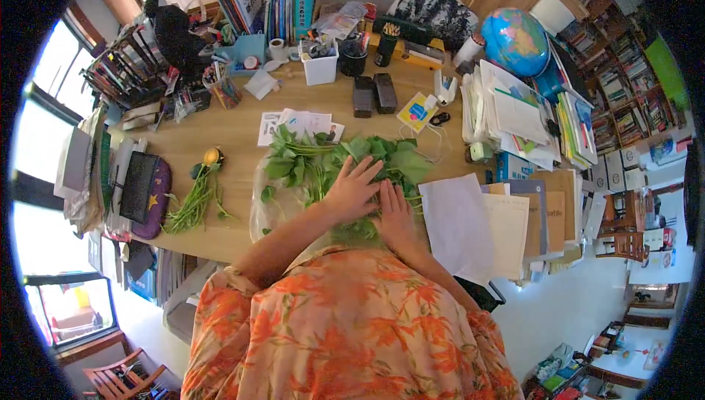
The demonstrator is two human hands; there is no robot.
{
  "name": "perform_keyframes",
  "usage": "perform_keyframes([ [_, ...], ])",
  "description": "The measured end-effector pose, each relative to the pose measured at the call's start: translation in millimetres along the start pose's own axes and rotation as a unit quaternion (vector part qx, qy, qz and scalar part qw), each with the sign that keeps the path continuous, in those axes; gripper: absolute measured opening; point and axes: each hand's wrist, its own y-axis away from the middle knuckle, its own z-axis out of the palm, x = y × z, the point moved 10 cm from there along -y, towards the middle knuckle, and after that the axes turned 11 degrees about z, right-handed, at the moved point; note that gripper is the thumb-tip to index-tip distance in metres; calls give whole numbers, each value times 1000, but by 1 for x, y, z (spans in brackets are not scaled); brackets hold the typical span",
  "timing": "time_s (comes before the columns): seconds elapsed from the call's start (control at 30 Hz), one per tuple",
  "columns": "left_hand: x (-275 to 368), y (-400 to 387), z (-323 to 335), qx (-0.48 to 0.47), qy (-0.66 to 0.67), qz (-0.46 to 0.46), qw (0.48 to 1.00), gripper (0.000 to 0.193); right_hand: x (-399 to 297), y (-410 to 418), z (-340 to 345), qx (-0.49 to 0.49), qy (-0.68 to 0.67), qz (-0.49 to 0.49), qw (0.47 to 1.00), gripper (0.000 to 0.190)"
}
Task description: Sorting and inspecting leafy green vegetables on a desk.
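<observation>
A heap of leafy green vegetables (385, 152) lies on a clear plastic bag (265, 201) right in front of me. My left hand (355, 190) rests palm down over the middle of the leaves, its fingers spread. Close beside it, my right hand (395, 215) is laid on the greens with straight fingers. The palms' undersides are hidden, and no stem shows gripped in either hand. To the left, a separate bundle of green stems (194, 204) lies on the wooden table (237, 135), its upper end next to a small yellow-topped object (212, 156).
Loose papers (300, 122) lie just behind the greens. A white paper sheet (456, 223) and envelopes are at right, below a paper stack (512, 108) and a globe (516, 41). A purple pencil case (157, 201) is at left. Two dark boxes (374, 96) stand farther back.
</observation>
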Motion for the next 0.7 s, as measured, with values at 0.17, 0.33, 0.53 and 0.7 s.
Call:
perform_keyframes([
  [0.17, 18, 20, -60, 105, 31, 30, 993, 48, 3, 3, -13, -9, 3, -23, 1000, 89],
  [0.33, -45, 61, -73, 230, -1, -49, 972, 28, -7, 8, -38, -39, -16, -33, 999, 81],
  [0.53, -143, 79, -39, 159, -53, -257, 952, 35, 27, 19, -83, 106, -174, 4, 979, 52],
  [0.7, -163, 77, 1, 56, -88, -269, 958, 42, 24, 20, -116, 151, -236, -6, 960, 43],
])
